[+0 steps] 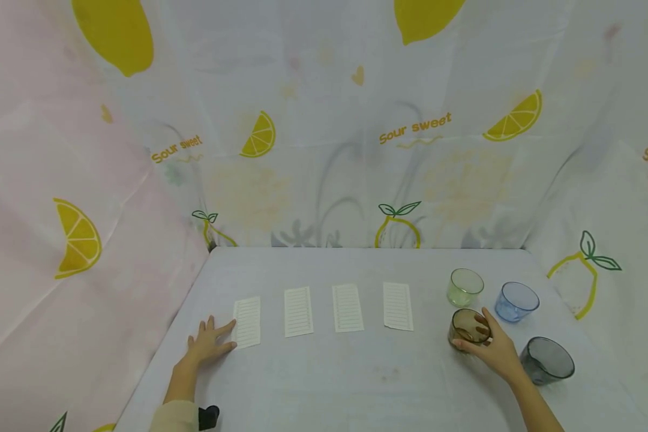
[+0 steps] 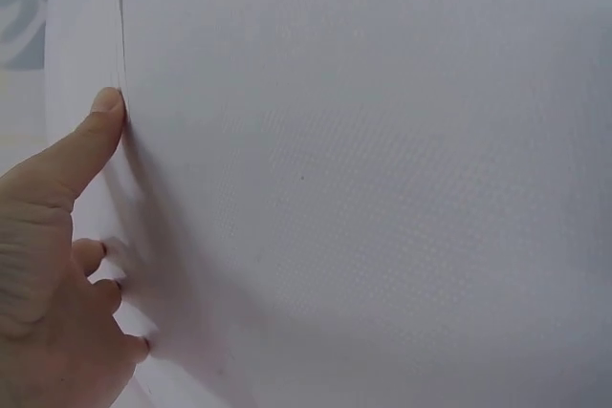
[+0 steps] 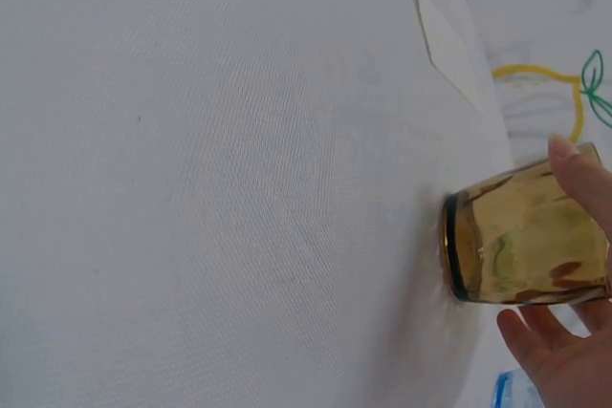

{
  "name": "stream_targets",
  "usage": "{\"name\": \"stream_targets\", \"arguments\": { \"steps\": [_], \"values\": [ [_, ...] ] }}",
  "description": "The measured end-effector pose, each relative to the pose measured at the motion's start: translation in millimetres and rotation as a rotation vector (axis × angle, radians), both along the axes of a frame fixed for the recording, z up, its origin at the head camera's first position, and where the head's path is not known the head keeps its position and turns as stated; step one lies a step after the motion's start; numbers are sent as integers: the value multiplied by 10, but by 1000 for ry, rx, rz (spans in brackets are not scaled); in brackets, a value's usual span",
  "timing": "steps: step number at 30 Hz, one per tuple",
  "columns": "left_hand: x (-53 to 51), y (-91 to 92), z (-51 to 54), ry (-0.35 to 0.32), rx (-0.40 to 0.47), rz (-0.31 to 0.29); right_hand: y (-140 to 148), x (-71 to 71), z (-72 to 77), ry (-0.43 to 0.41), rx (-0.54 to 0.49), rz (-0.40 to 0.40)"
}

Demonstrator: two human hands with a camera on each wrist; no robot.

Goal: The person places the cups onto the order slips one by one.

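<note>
On the right of the table, my right hand (image 1: 498, 351) grips a brown-amber glass (image 1: 462, 336), thumb on the near side and fingers around the far side. In the right wrist view the amber glass (image 3: 531, 236) has its thick base towards the white cloth; whether it touches is hard to tell. My left hand (image 1: 202, 347) has its fingers spread at the left edge of the leftmost lined paper card (image 1: 247, 323). The left wrist view shows the thumb (image 2: 103, 112) against the card's edge, while the other fingertips meet the cloth.
Three more lined cards lie in a row: one (image 1: 299, 312), another (image 1: 348, 308), and a rightmost one (image 1: 398, 306). Around the right hand stand a green glass (image 1: 464, 291), a blue glass (image 1: 515, 305) and a grey glass (image 1: 545, 363). Lemon-printed curtain (image 1: 324, 180) encloses the table.
</note>
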State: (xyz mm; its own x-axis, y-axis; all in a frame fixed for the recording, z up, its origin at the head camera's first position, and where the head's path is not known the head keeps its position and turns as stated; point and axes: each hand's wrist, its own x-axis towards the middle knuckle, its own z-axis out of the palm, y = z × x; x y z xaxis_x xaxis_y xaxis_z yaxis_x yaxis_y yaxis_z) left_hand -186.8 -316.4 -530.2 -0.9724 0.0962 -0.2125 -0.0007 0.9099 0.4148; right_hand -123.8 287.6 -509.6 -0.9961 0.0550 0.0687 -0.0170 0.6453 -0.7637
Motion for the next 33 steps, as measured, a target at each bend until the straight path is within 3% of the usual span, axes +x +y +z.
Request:
{"name": "stream_targets", "arguments": {
  "steps": [9, 14, 20, 33],
  "values": [
    [43, 8, -139, 141, 10, 60, 14, -8, -23, 13, 7, 0],
    [57, -6, -156, 121, 48, 64, 9, -5, -22, 14, 9, 1],
    [62, -19, -169, 90, 31, 28, 9, 1, -28, 16, 1, -3],
    [30, 25, -112, 152, 37, -43, 11, 0, -10, -4, -2, -14]
  ]
}}
